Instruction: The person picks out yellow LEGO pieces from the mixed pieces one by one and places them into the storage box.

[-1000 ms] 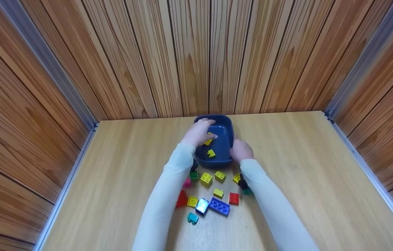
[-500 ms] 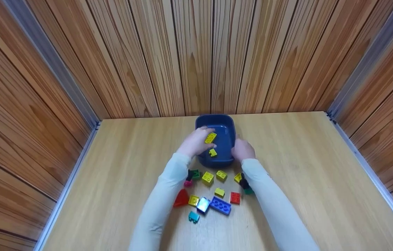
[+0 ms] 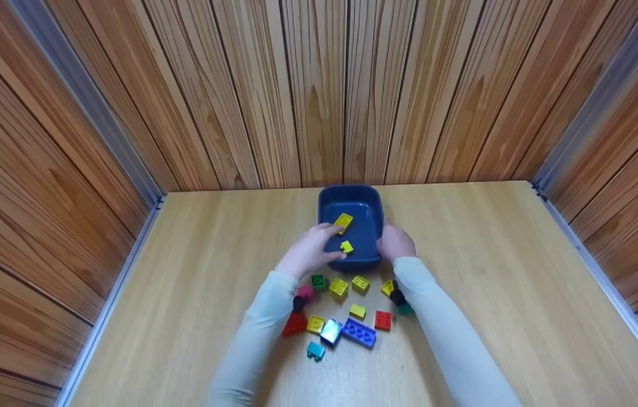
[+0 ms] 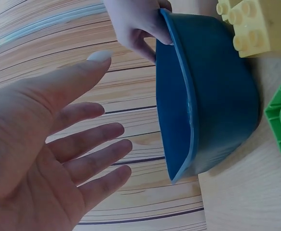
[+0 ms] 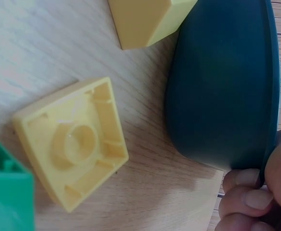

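A dark blue plastic bin (image 3: 364, 229) stands near the back wall with a yellow building block (image 3: 344, 222) and a smaller yellow block (image 3: 346, 247) inside. My left hand (image 3: 309, 249) hovers over the bin's near left side. In the left wrist view its fingers (image 4: 98, 139) are spread and nothing lies between them. My right hand (image 3: 396, 243) pinches the bin's right rim, with thumb and fingers on either side of the wall in the right wrist view. Close to the bin lie a yellow block (image 3: 339, 289), another yellow block (image 3: 360, 284) and a green block (image 3: 318, 282).
Nearer to me on the wooden table (image 3: 466, 271) lie a blue block (image 3: 359, 332), a red block (image 3: 383, 320), a teal block (image 3: 315, 351) and several others. Another yellow block (image 5: 73, 142) rests underside up by the right wrist. Wood-panelled walls (image 3: 319, 96) enclose the table.
My left hand has drawn back toward me and to the left, leaving the larger yellow block in the bin. The right hand stays on the rim.
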The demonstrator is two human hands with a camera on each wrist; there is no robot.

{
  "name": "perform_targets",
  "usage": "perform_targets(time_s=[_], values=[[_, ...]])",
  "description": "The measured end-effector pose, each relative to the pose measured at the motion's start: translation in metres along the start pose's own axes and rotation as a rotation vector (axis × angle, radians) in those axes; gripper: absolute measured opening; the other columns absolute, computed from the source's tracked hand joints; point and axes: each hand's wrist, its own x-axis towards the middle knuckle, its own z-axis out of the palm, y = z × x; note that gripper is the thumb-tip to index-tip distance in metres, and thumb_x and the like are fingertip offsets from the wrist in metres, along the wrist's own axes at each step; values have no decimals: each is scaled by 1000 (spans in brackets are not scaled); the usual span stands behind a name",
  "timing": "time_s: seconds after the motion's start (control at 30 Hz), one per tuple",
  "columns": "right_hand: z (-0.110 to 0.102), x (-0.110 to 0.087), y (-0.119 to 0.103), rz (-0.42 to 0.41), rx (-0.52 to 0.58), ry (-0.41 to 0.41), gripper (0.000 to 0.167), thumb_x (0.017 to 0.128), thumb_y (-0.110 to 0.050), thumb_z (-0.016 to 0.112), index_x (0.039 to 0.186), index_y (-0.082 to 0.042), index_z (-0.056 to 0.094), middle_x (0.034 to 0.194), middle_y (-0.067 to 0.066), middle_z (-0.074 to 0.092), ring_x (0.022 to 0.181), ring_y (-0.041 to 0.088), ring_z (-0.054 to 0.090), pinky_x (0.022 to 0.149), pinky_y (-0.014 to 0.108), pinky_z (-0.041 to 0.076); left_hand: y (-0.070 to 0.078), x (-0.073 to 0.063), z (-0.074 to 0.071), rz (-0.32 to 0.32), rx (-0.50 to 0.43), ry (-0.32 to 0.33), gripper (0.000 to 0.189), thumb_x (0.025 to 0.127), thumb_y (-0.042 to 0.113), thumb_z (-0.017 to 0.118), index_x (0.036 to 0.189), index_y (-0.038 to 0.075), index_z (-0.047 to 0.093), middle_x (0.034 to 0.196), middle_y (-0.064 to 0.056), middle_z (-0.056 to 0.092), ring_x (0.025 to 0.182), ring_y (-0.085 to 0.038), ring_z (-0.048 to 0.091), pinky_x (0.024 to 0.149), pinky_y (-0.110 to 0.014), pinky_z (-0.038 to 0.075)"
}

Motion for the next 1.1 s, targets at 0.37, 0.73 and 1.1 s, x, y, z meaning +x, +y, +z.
perform_targets(time_s=[0.37, 0.73, 1.1], values=[[1, 0, 2, -6, -34, 0, 58, 93, -8, 50, 145, 8, 28, 108, 24, 63, 80, 28, 61, 72, 43, 53, -13, -40, 12, 68, 0, -21, 59, 87, 34, 71, 141, 26, 48, 145, -2, 44, 128, -22, 45, 99, -41, 43], [-5, -1, 1, 11, -9, -20, 61, 96, -9, 49, 148, 7, 21, 106, 23, 62, 79, 28, 60, 69, 41, 51, -31, -80, 23, 73, -8, -41, 57, 86, 28, 73, 138, 22, 52, 135, -2, 53, 119, -19, 52, 94, -36, 48], [-2, -1, -1, 30, 0, -18, 53, 95, -9, 49, 144, 5, 32, 100, 19, 63, 81, 27, 60, 71, 41, 51, -48, -106, 42, 123, -26, -76, 54, 85, 17, 74, 135, 13, 55, 131, -7, 54, 114, -21, 55, 93, -36, 48]])
